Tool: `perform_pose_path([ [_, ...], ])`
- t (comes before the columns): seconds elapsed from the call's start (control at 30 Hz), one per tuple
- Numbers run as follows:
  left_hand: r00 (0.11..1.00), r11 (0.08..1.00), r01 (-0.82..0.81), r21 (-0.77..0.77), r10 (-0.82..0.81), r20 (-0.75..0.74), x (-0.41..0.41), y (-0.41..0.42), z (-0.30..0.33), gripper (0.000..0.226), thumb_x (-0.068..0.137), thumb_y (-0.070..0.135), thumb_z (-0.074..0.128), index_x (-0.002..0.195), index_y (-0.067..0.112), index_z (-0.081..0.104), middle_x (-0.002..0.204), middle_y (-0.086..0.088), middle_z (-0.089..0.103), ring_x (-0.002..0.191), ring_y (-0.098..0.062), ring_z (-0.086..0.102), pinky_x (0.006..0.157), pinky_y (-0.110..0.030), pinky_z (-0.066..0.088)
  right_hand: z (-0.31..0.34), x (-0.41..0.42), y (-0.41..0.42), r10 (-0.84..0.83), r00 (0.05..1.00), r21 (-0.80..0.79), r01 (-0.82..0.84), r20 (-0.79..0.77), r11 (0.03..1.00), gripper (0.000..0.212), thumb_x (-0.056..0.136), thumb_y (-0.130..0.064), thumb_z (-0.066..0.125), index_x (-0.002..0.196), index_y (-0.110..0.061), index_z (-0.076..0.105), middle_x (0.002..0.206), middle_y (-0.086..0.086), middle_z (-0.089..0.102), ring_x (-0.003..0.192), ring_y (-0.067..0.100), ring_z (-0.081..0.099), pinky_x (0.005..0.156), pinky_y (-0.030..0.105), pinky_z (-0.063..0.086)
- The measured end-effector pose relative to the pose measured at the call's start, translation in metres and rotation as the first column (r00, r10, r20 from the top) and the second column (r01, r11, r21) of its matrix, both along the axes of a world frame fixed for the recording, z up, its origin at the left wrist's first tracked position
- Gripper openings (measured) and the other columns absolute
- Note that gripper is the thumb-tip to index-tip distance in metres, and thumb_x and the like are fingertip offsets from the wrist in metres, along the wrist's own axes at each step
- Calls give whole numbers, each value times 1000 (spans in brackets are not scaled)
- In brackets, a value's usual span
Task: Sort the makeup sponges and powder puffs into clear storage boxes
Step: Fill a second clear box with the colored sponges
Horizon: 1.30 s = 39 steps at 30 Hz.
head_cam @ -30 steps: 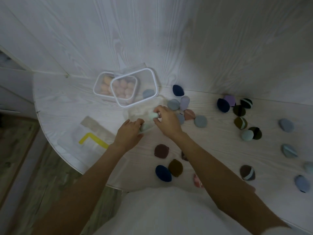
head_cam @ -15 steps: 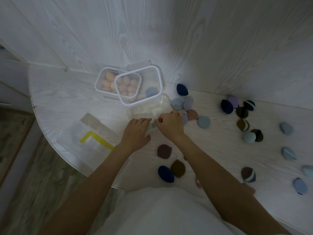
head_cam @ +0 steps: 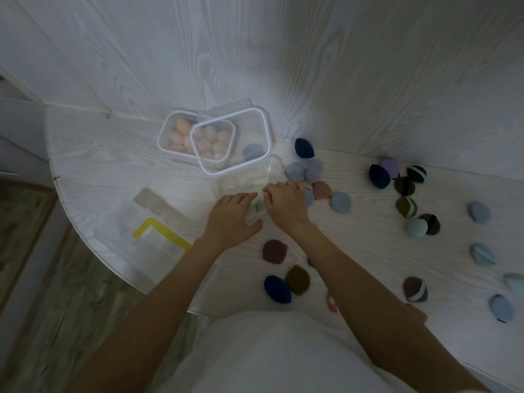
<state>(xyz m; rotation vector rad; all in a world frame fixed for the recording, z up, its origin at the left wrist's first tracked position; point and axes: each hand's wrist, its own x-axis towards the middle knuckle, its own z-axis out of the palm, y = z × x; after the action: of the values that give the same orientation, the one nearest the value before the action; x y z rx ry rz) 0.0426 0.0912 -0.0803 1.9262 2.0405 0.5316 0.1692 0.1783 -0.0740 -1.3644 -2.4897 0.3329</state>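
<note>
A: Both hands meet at frame centre over a pale green sponge point(head_cam: 257, 207), which sits half inside a crumpled clear bag point(head_cam: 249, 180). Step looks like getting it out of the bag.

B: Then pin the bag flat with the left hand point(head_cam: 231, 219) and draw the sponge out toward the open side. Don't drag the film into the puffs point(head_cam: 317, 180) crowded just right of the hands.

A: Where does it go?

B: Upper centre. Smaller clear box point(head_cam: 195, 136) is full of peach sponges point(head_cam: 209, 140); the larger clear box point(head_cam: 235, 140) overlaps it and holds one blue puff point(head_cam: 252, 151). Which takes green, can't say.

A: Grips?

B: Left hand: palm down, fingers loosely spread, thumb out, touching the sponge's left side, not closed on it. Right hand point(head_cam: 286, 204): fingers curled down at the sponge and bag edge; whether it's pinching anything is hidden under the knuckles, can't tell.

A: Remaining work?

B: Plenty. Puffs are scattered across the table point(head_cam: 113, 165) to the right edge.
</note>
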Motion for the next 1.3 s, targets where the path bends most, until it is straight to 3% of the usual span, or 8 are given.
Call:
perform_pose_path([
  [0.17, 999, 917, -41, 396, 37, 18, 14, 0, 19, 32, 82, 31, 61, 104, 9, 68, 97, -1, 70, 84, -18, 64, 75, -27, 47, 22, 25, -3, 73, 987, 124, -56, -142, 991, 29, 85, -19, 41, 84, -12, 69, 69, 3, 67, 62, 19, 58, 66, 30, 42],
  [0.33, 974, 861, 159, 482, -218, 67, 65, 17, 43, 22, 84, 27, 60, 95, 10, 70, 82, 0, 70, 72, -15, 63, 68, -27, 48, 34, 126, -18, -38, 998, 153, 47, -59, 987, 30, 86, -21, 39, 92, -11, 67, 78, 4, 68, 65, 20, 61, 73, 31, 47],
  [0.47, 908, 875, 311, 371, -389, 154, 140, 50, 42, 25, 84, 31, 54, 95, 16, 70, 81, 4, 69, 68, -12, 61, 61, -26, 51, 27, 235, -28, -301, 953, 76, 302, -25, 950, 20, 85, -10, 53, 99, -12, 67, 71, 5, 66, 59, 22, 58, 64, 32, 48],
  [0.6, 901, 938, 328, 112, -347, 261, 214, 85, 23, 32, 85, 31, 52, 112, 16, 63, 105, -1, 65, 91, -18, 61, 77, -35, 52, 24, 311, -19, -509, 860, -221, 505, 44, 834, 31, 93, -17, 50, 123, -15, 55, 104, 11, 63, 90, 28, 60, 76, 37, 48],
  [0.8, 945, 904, 322, -280, -287, 159, 291, 122, -4, 61, 88, 31, 57, 142, 21, 32, 144, -8, 37, 128, -25, 36, 104, -35, 31, 4, 337, 35, -440, 890, -360, 451, 116, 817, 45, 99, -32, 37, 142, -24, 30, 119, 17, 52, 99, 32, 55, 78, 36, 43],
  [1.0, 963, 892, 270, -364, -245, 114, 310, 129, -15, 61, 90, 30, 53, 144, 18, 28, 145, -9, 37, 129, -26, 35, 104, -35, 31, -8, 326, 55, -409, 908, -390, 409, 87, 825, 34, 97, -36, 42, 118, -12, 53, 113, 15, 47, 84, 24, 49, 66, 26, 35],
  [1.17, 946, 872, 314, -375, -319, 52, 295, 122, -19, 61, 90, 28, 53, 145, 18, 27, 144, -7, 38, 127, -24, 38, 101, -36, 35, -11, 337, 47, -425, 905, -377, 400, 20, 835, 20, 89, -16, 55, 106, -6, 48, 110, 15, 47, 77, 21, 48, 61, 27, 33],
  [1.3, 935, 908, 347, -233, -355, 8, 307, 117, -16, 52, 89, 28, 53, 138, 17, 39, 134, -8, 48, 115, -25, 47, 93, -35, 38, -2, 360, 21, -578, 804, -383, 495, -139, 780, 33, 81, -8, 61, 111, -4, 48, 110, 13, 49, 85, 21, 50, 66, 27, 35],
])
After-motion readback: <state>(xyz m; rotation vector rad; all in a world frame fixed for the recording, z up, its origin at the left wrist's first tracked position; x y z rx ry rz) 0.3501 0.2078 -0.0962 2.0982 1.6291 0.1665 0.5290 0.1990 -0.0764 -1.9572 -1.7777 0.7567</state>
